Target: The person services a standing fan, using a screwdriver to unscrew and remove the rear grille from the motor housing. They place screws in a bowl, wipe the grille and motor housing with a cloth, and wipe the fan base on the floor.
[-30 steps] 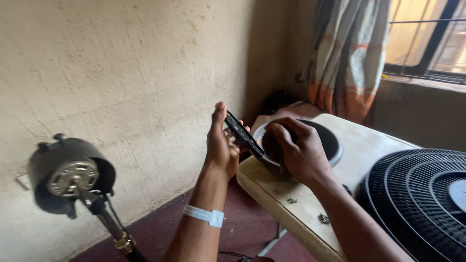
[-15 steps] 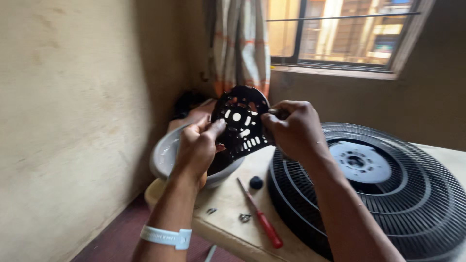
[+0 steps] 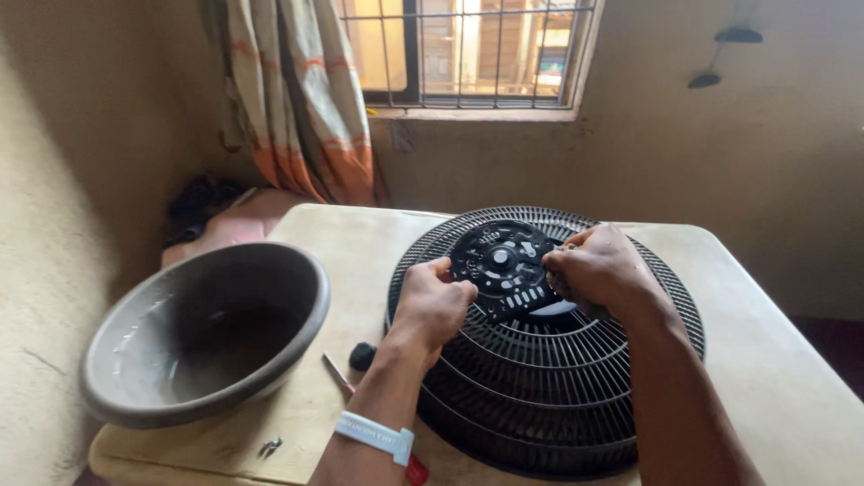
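A round black perforated plastic plate (image 3: pixel 502 267) is held over the centre of a large black fan grille (image 3: pixel 576 396) that lies on the pale table (image 3: pixel 774 378). My left hand (image 3: pixel 434 304) grips the plate's left edge. On its right edge my right hand (image 3: pixel 601 270) is closed, fingers curled over the rim. The plate sits tilted slightly toward me, just above or touching the grille's hub; which of the two I cannot tell.
A large dark bowl (image 3: pixel 202 333) stands at the table's left. Between bowl and grille lie a small black knob (image 3: pixel 362 356), a red-handled screwdriver (image 3: pixel 342 376) partly under my left arm, and a small screw (image 3: pixel 270 445). Curtain and barred window are behind.
The view swung right from the wall to the table. Both hands carried the black plate from above the bowl to over the fan grille's centre.
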